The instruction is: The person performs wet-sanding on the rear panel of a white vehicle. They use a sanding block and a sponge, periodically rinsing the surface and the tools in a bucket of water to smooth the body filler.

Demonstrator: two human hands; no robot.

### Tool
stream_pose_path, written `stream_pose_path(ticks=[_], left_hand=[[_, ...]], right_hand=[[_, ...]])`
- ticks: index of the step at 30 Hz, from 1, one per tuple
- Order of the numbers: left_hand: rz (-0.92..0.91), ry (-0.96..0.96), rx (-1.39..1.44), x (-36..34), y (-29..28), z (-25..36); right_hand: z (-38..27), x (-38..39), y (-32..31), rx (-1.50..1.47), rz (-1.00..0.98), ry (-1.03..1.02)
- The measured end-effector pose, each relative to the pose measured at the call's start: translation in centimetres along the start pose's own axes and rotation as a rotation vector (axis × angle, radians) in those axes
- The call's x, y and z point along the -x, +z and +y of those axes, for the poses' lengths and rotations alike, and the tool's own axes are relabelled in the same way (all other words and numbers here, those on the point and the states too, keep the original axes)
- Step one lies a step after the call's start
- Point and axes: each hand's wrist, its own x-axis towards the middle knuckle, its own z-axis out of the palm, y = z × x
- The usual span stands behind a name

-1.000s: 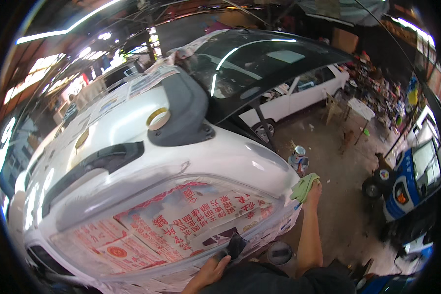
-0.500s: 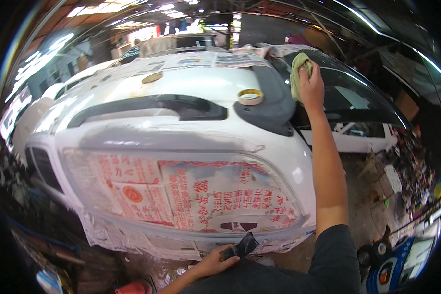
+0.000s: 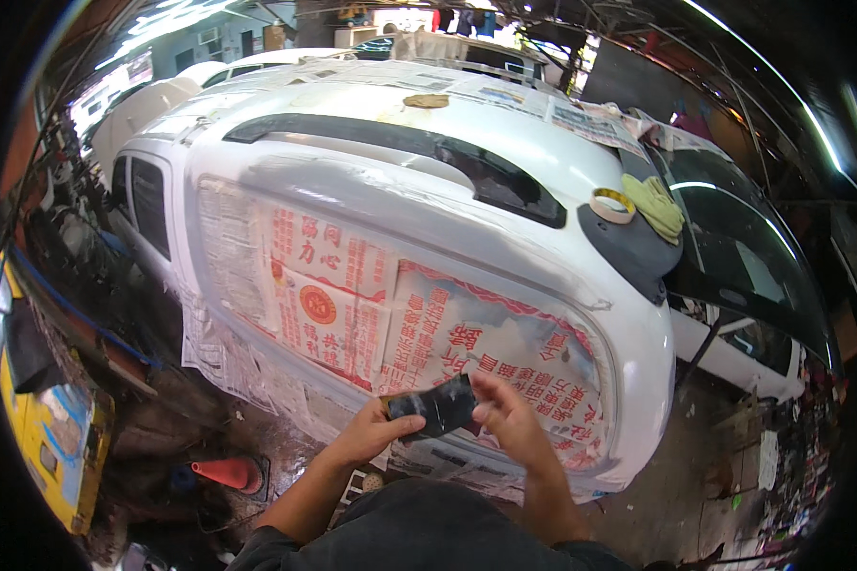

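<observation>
Both my hands are in front of the white car, over its window masked with printed paper point(image 3: 352, 309). A folded piece of black sandpaper point(image 3: 435, 407) lies between them. My left hand point(image 3: 379, 433) grips its left end, thumb on top. At the other end, the curled fingers of my right hand point(image 3: 509, 417) pinch the upper right corner. On the dark grey panel at the car's rear corner rests a crumpled light-green cloth point(image 3: 653, 207). A yellow roll of masking tape point(image 3: 612, 206) lies beside it.
Grey filler point(image 3: 352, 205) surrounds the masked window. More newspaper point(image 3: 590, 124) covers the roof, with a brown patch point(image 3: 427, 101) on it. The dark rear glass point(image 3: 743, 219) is at the right. An orange traffic cone point(image 3: 229, 473) lies on the floor, near a yellow panel point(image 3: 62, 447) at left.
My right hand has let go of the green cloth, now on the dark panel, and come down to the sandpaper. My left hand has raised the sandpaper. The view has turned.
</observation>
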Motion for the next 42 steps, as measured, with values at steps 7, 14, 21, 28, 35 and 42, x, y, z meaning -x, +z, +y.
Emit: stream_pose_path(ticks=[7,14,21,28,35,42], left_hand=[[-0.086,-0.251,-0.121,-1.2,2.5,-4.2],[-0.179,-0.307,-0.19,-4.9,4.9,-5.7],[-0.331,-0.214,-0.219,-7.4,9.7,-6.2],[-0.443,0.541,-0.865,-8.1,13.7,-6.1],[-0.751,0.791,-1.093,-6.3,15.2,-7.3],[-0.681,0.533,-0.949,-5.6,10.3,-8.7]], right_hand=[[6.3,7.6,-1.4,-0.237,0.293,0.323],[3.5,10.2,-3.1,0.21,0.589,0.147],[5.3,14.2,-4.6,-0.059,0.891,-0.062],[8.2,17.8,-3.5,-0.866,0.789,0.094],[5.2,16.5,-4.9,-0.752,0.844,-0.005],[3.1,17.8,-13.5,-0.333,1.157,-0.02]])
